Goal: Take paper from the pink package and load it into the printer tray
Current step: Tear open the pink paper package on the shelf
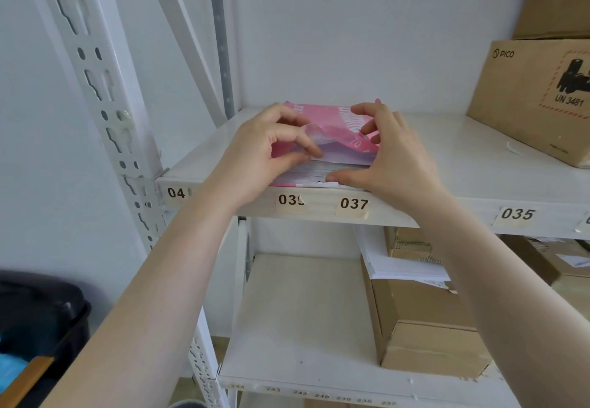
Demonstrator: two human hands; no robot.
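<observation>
The pink package [332, 120] lies flat on the upper white shelf [479, 164], its torn front end facing me. White paper [316, 172] shows in the opening. My left hand [265, 149] pinches the loose pink wrapper flap at the opening. My right hand [389, 152] grips the package's right front corner, fingers on top and thumb against the paper edge. No printer is in view.
A PICO cardboard box [536, 97] stands on the same shelf at the right. On the lower shelf [297, 311] a cardboard box [427, 321] carries loose white sheets [392, 260]. A perforated rack post [105, 104] rises at the left, a dark bin [41, 315] below it.
</observation>
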